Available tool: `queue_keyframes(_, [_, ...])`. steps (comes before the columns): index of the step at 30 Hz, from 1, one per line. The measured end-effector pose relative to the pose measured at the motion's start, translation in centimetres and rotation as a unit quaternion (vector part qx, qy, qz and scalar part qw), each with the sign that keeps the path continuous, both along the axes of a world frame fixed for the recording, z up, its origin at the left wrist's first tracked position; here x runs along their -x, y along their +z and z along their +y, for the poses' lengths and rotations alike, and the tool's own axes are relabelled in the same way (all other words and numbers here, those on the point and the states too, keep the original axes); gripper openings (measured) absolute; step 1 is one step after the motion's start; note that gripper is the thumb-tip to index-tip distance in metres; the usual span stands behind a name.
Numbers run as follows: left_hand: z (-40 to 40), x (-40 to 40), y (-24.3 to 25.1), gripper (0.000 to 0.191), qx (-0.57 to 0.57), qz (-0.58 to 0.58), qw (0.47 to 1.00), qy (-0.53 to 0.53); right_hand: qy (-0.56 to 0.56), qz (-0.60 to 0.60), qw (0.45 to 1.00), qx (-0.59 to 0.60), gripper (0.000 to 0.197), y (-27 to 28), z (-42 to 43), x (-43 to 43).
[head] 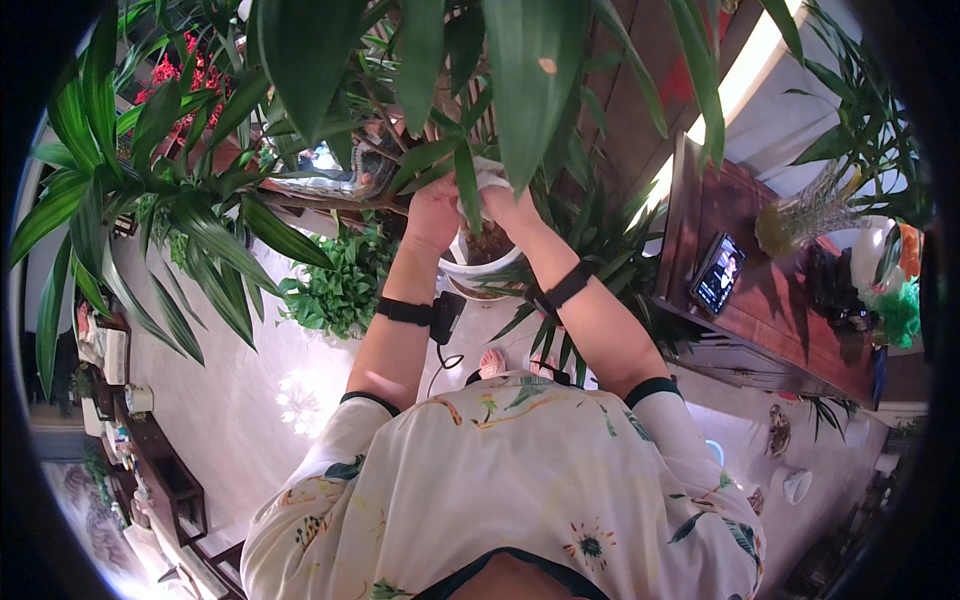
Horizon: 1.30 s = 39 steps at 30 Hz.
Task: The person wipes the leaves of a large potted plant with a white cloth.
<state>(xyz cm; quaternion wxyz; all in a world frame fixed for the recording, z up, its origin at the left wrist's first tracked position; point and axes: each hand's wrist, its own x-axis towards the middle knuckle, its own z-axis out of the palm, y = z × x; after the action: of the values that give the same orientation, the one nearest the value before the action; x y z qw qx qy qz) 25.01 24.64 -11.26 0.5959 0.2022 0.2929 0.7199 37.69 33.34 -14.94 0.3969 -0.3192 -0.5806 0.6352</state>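
Note:
Both my hands are raised among the long green leaves of a tall potted plant. My right hand (507,208) grips a crumpled white cloth (491,174), which looks like a wipe or tissue. Close on its left is my left hand (433,214), fingers curled and partly hidden, so what it holds is unclear. A narrow leaf (466,191) hangs between the two hands, in front of the cloth. Below them stands a white round pot (487,268) with brown soil or fibre (486,241) inside. Broad leaves (534,82) hang close to the camera and cover part of the scene.
A bushy green plant (341,285) grows left of the pot. At right, a dark wooden cabinet (787,330) carries a lit phone (718,274) and a glass vase (799,214) with stems. Leafy branches (225,225) spread at left. Low dark furniture (161,465) lines the left side.

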Motion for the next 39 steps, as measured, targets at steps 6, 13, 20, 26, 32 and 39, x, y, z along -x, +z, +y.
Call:
queue_keyframes(6, [-1.8, 0.1, 0.8, 0.043, -0.058, 0.021, 0.998, 0.009, 0.050, -0.086, 0.991, 0.085, 0.030, 1.5, -3.9, -2.6])
queue_keyframes(13, [-1.3, 0.2, 1.8, 0.054, -0.071, -0.024, 0.997, 0.031, 0.038, 0.000, 0.985, 0.170, 0.025, -0.3, -5.6, -7.6])
queue_keyframes(20, [-0.5, -0.1, 2.5, 0.065, -0.055, -0.044, 0.997, 0.029, 0.017, 0.158, 0.976, 0.150, 0.032, -1.5, -1.9, -5.0])
queue_keyframes(26, [0.1, 1.5, 0.4, 0.054, -0.121, 0.003, 0.993, -0.006, 0.012, 0.405, 0.874, 0.269, 0.029, 2.4, -1.0, -1.1])
queue_keyframes(32, [0.6, 1.3, 0.8, 0.060, -0.112, 0.005, 0.993, -0.021, -0.023, 0.420, 0.891, 0.170, 0.032, 4.0, -0.3, -2.3])
queue_keyframes(39, [1.4, 0.3, 1.0, 0.046, -0.120, -0.079, 0.989, -0.016, -0.167, 0.171, 0.971, -0.007, 0.035, 1.7, 2.0, -6.7])
